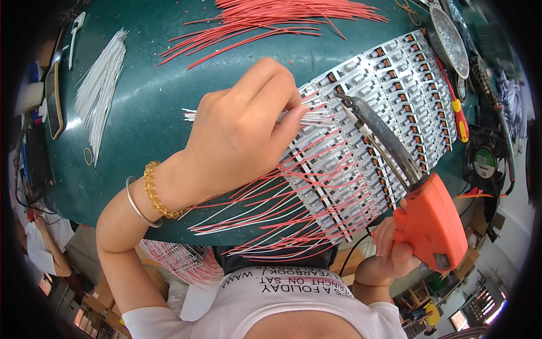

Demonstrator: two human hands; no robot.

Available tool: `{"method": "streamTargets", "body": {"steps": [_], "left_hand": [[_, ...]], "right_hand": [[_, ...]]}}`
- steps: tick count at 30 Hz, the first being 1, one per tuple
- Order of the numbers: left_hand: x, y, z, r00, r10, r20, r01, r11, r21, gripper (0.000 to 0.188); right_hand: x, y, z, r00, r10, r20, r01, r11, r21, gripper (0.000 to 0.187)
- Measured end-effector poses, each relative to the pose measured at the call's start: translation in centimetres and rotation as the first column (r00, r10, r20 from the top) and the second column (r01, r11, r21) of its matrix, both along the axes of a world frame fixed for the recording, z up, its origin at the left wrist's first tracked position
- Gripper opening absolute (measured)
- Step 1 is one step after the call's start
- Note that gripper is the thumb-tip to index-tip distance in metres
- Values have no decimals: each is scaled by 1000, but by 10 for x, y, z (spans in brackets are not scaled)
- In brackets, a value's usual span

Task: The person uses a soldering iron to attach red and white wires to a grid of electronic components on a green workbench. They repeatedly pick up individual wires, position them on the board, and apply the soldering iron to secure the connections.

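My left hand (240,127) is closed in a pinch on a bundle of thin white wires (316,117), whose other ends stick out at the wrist side. Beneath its fingertips lies a slanted panel of small circuit boards (403,79). Soldered-looking red and white wires (271,206) trail from the panel's left part toward my body. My right hand (392,248) grips a red soldering gun (432,223) by its handle. The gun's dark tip reaches over the boards, a little right of my left fingertips. Part of the white bundle is hidden behind my fingers.
On the green table (152,107), a heap of red wires (282,20) lies at the back and loose white wires (101,85) at left. A phone-like slab (55,101) is at the left edge. A metal dish (450,42), screwdriver (460,120) and small fan (485,163) line the right.
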State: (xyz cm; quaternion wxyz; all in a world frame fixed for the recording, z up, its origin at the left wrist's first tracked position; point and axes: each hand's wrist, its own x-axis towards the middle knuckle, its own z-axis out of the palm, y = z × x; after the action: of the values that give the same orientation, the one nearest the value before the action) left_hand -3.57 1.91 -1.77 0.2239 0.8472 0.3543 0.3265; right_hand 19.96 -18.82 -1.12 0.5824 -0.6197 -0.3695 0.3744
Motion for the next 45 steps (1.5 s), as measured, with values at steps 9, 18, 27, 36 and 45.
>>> {"method": "streamTargets", "body": {"steps": [9,18,27,36,45], "left_hand": [[5,-3,-1,1000,12,-15,-12,1000,28,12],[4,-3,-1,999,17,-37,-15,998,60,13],[5,-4,-1,999,8,-44,-5,999,54,13],[6,-9,14,1000,-7,9,7,1000,9,10],[19,-19,6,999,53,8,-52,996,-77,10]], "right_hand": [[-6,-2,5,995,-59,-86,56,998,-32,75],[20,-21,-10,963,181,199,-180,983,-20,72],[-5,-8,0,997,-56,-55,58,998,29,74],[-3,-8,5,992,12,-127,-8,999,36,76],[3,-19,3,996,50,73,-49,999,-18,78]]}}
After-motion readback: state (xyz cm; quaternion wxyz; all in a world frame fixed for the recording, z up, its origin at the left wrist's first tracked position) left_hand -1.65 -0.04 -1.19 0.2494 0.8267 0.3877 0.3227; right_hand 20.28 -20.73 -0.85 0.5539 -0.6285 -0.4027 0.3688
